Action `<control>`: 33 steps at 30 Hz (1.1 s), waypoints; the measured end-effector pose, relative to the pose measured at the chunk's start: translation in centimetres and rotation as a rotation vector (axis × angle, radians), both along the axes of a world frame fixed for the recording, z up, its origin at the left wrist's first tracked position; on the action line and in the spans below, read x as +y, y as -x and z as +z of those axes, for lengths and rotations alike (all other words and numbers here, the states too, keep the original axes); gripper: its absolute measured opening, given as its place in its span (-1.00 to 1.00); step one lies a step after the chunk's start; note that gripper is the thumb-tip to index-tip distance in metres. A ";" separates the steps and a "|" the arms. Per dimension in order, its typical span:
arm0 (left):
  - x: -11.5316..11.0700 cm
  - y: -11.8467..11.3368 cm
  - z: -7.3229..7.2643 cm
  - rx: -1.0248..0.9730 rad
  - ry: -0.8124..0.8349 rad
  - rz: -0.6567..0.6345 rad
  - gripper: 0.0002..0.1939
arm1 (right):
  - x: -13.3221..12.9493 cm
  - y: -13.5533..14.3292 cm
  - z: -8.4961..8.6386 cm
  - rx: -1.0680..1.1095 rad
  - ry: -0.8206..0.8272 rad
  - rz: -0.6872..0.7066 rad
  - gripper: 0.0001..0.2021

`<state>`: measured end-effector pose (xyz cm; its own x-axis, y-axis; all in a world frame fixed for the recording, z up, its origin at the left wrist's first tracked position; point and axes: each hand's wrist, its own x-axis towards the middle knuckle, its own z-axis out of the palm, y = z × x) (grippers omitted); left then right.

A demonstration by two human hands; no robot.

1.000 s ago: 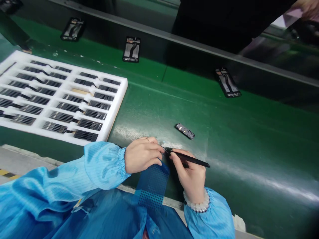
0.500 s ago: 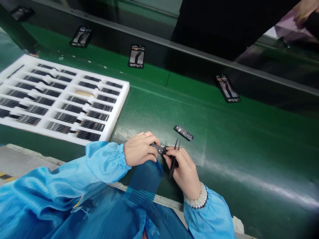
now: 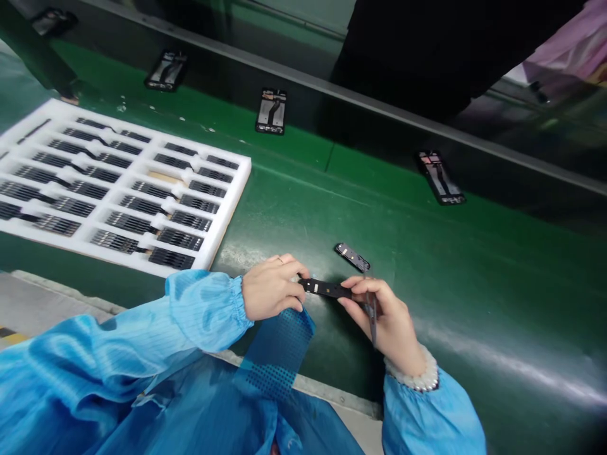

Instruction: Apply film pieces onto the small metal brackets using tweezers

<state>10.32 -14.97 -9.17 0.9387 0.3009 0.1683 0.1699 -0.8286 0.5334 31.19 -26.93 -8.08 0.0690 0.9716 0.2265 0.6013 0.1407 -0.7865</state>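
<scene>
A slim black phone part [image 3: 327, 289] with small gold and white contacts is stretched between my two hands, just above the green bench. My left hand [image 3: 274, 287] pinches its left end. At the other end, my right hand [image 3: 391, 319] grips it between thumb and fingers. Dark tweezers [image 3: 372, 316], blurred, are also tucked in my right hand. Beyond my fingers, a similar black part [image 3: 351, 257] lies on the bench. Below my left fingertips is a translucent blue dotted sheet [image 3: 279, 344]; whether they hold it is unclear.
On the left, a white foam tray [image 3: 227, 208] holds rows of black flex parts. Several open phone frames, such as one [image 3: 271, 110] in the middle and one [image 3: 441, 178] at right, lie along the green strip at the back. A grey rail [image 3: 379, 104] runs behind them.
My right hand has moved right, away from my left, so more of the black part shows between them. The tweezers moved with it. The view has shifted slightly.
</scene>
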 end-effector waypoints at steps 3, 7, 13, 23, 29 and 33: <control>-0.1 -0.1 0.1 -0.013 0.026 -0.011 -0.82 | 0.0 1.2 -0.5 0.095 0.032 -0.008 -0.84; -0.1 -0.2 0.0 0.002 0.034 -0.027 -0.81 | -0.2 0.6 -0.4 0.058 -0.050 -0.049 -0.80; 0.0 -0.2 0.2 -0.004 0.032 -0.022 -0.80 | 1.6 -3.2 -1.3 -0.020 -0.241 -0.351 -0.77; 0.3 -0.4 1.3 0.004 0.257 -0.017 -0.88 | 1.6 -2.7 -1.6 -0.059 -0.268 -0.421 -0.79; 0.2 -0.6 1.3 -0.030 0.345 0.007 -0.89 | -0.3 2.1 0.2 0.364 -0.199 -0.358 -0.75; 0.3 -0.7 1.6 -0.076 0.395 0.049 -0.89 | -1.0 3.9 0.3 0.380 -0.069 -0.265 -0.74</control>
<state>11.01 -14.69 -7.60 0.9110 0.4003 0.0990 0.1519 -0.5490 0.8219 27.28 -27.95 -7.83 0.4030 0.8930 0.2004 0.2944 0.0808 -0.9523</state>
